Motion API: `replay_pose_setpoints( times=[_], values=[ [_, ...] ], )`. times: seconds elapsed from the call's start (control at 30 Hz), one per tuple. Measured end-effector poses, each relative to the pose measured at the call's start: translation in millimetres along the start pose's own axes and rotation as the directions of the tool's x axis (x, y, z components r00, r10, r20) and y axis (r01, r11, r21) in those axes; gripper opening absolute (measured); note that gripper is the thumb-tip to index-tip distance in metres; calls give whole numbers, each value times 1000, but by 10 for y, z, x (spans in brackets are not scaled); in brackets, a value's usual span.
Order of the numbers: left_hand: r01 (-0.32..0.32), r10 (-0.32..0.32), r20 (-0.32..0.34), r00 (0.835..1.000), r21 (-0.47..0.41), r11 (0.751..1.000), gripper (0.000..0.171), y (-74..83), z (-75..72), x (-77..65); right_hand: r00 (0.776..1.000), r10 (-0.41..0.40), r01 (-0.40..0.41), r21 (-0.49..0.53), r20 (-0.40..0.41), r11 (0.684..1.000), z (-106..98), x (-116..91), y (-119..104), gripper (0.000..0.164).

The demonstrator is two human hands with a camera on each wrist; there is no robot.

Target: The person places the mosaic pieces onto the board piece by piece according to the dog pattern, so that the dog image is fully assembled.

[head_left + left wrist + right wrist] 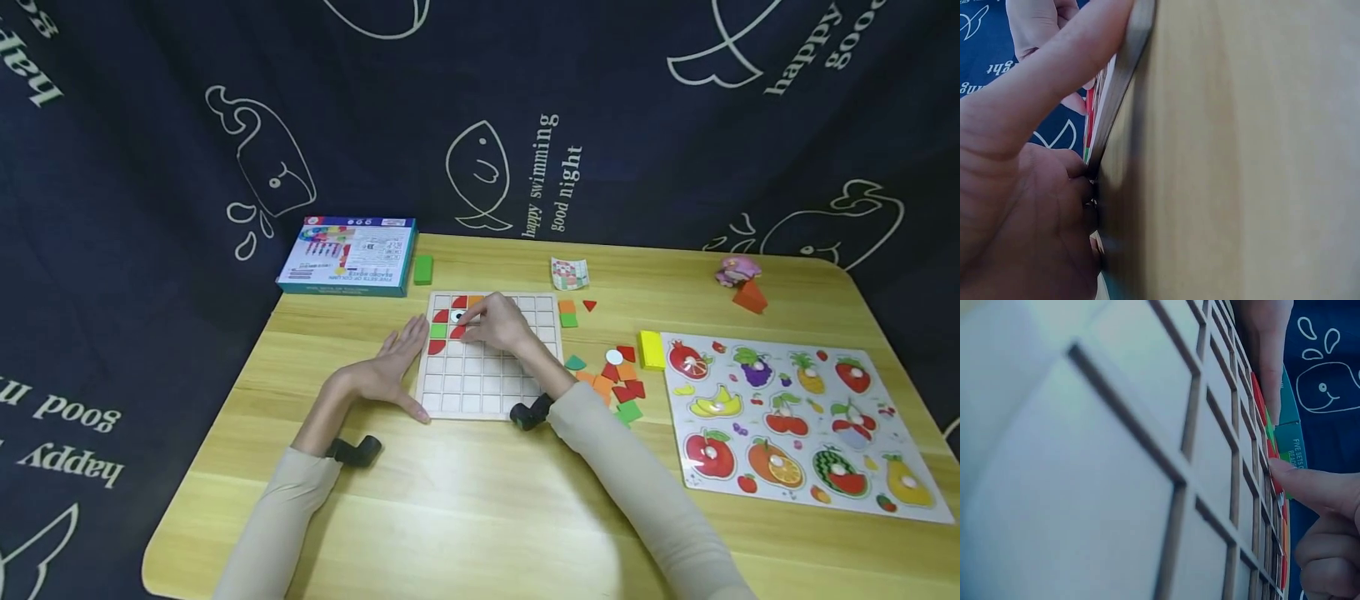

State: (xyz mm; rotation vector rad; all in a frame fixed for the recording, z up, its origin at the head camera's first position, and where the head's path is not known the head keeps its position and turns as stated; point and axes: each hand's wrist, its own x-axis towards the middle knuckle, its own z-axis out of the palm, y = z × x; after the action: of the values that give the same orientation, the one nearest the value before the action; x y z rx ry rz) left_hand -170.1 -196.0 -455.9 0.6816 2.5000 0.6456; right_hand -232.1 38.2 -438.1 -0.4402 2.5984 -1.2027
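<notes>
Grid board (462,384), one, toward the tabletop's (480,521) far edge, left of its middle. Set in the board's far left corner: red pieces (436,347), a green square (438,332), a white disc with black dot (455,317), an orange piece (476,300). Left hand (385,367): grip released, spread along the board's left edge. Right hand (495,323): digit touching a red piece; whether the grip pinches it, cannot tell. Progress, as judged: early; most visible cells bare, loose pieces (626,372) remaining beside the board's right edge.
</notes>
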Motion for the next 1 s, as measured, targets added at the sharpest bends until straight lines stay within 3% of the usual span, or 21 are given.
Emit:
replay_pose_setpoints(
  times=[0.27, 0.57, 0.67, 0.83, 1.0],
  values=[
    [2, -2, 3, 1000, 10, 1000, 151, 8, -8, -2, 998, 59, -59, 34, 20, 998, 10, 55, 4, 19],
    [9, -9, 2, 1000, 12, 1000, 150, 1, -10, -5, 999, 37, -38, 30, 30, 999, -35, 9, -2, 19],
    [13, -13, 2, 1000, 14, 1000, 151, 15, -7, 1, 999, 23, -24, 41, 30, 999, -194, -89, 2, 22],
    [11, -11, 7, 1000, 18, 1000, 151, 42, -4, 8, 1000, 13, -12, 47, -16, 999, -673, -419, 131, 25],
    [17, -18, 5, 1000, 20, 1000, 151, 45, -19, -17, 992, 103, -102, 21, -78, 995, -1070, -906, 445, 25]
  ],
)
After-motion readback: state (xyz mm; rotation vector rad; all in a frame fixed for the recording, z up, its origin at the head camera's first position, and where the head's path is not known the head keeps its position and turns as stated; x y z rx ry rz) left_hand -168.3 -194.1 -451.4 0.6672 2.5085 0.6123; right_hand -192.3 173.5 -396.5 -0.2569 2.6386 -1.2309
